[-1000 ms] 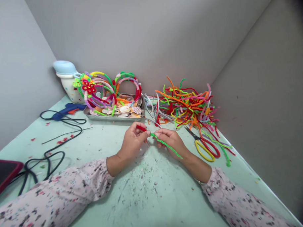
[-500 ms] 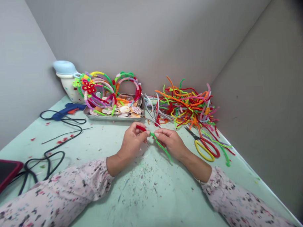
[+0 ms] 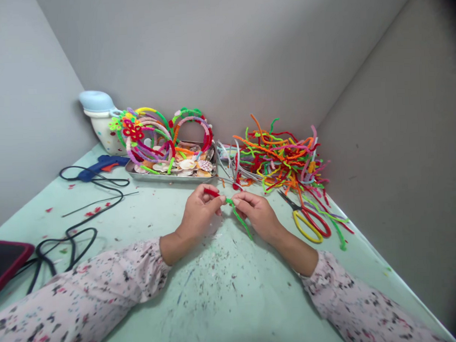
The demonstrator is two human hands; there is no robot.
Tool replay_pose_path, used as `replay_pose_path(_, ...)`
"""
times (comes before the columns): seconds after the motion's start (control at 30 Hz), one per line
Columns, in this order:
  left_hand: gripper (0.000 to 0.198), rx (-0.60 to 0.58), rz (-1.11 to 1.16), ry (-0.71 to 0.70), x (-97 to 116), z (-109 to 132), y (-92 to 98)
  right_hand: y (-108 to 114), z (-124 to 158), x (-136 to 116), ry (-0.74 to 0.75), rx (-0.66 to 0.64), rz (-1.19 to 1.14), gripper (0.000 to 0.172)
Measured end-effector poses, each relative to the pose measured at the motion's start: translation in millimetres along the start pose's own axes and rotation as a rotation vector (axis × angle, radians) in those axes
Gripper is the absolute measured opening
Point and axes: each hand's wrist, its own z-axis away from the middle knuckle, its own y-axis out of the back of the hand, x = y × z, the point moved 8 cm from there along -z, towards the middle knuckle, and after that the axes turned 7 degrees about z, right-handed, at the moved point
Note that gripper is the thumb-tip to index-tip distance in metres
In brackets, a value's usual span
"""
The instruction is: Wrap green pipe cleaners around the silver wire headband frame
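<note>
At the middle of the table, my left hand (image 3: 199, 210) pinches a red fuzzy piece (image 3: 211, 192), seemingly a pipe cleaner; the palm hides much of it. At its right end a green pipe cleaner (image 3: 242, 223) meets it near my left thumb. My right hand (image 3: 258, 213) is closed, thumb and forefinger gripping the green one close to that join. The loose green tail hangs down and to the right below my fingers. Whether the green is wound around the red or only beside it, I cannot tell exactly.
Behind the hands, a metal tray (image 3: 168, 178) holds shells and several fuzzy headbands (image 3: 152, 136). Colourful pipe cleaners (image 3: 283, 151) heap at the back right, with scissors (image 3: 308, 220) in front. Left are a blue glue gun (image 3: 97, 168), black cable (image 3: 74, 238), tablet-like device (image 3: 8, 261) and lidded container (image 3: 103, 125).
The green tail has swung slightly left, its tip now nearer my left hand. My right hand has shifted a little up and left. The red piece stays in my left hand.
</note>
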Motion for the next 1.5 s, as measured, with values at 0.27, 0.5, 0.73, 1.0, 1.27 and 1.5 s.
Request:
replay_pose_path(0.27,0.023,0.022,0.012,-0.012,4.0,1.7,-0.8,-0.4,1.8,-2.0,0.021,-0.011,-0.047,0.017)
replay_pose_path(0.5,0.021,-0.003,0.006,-0.023,4.2,1.5,-1.8,-0.7,0.6,2.8,-0.018,0.008,-0.024,0.015)
replay_pose_path(0.73,0.021,0.003,-0.008,-0.019,2.0,0.4,0.4,-1.5,0.1,5.9,-0.047,0.041,-0.012,0.017)
replay_pose_path(1.0,0.022,0.019,0.006,-0.006,2.7,1.3,-0.3,0.5,0.0,2.8,-0.015,0.051,0.001,0.013)
replay_pose_path(1.27,0.022,0.013,0.006,-0.011,4.0,1.5,-1.2,0.4,-0.2,3.5,0.022,0.045,-0.007,0.013)
replay_pose_path(1.5,0.023,0.016,0.014,-0.01,4.8,2.0,-1.7,1.6,0.6,1.2,0.001,0.077,0.009,0.012)
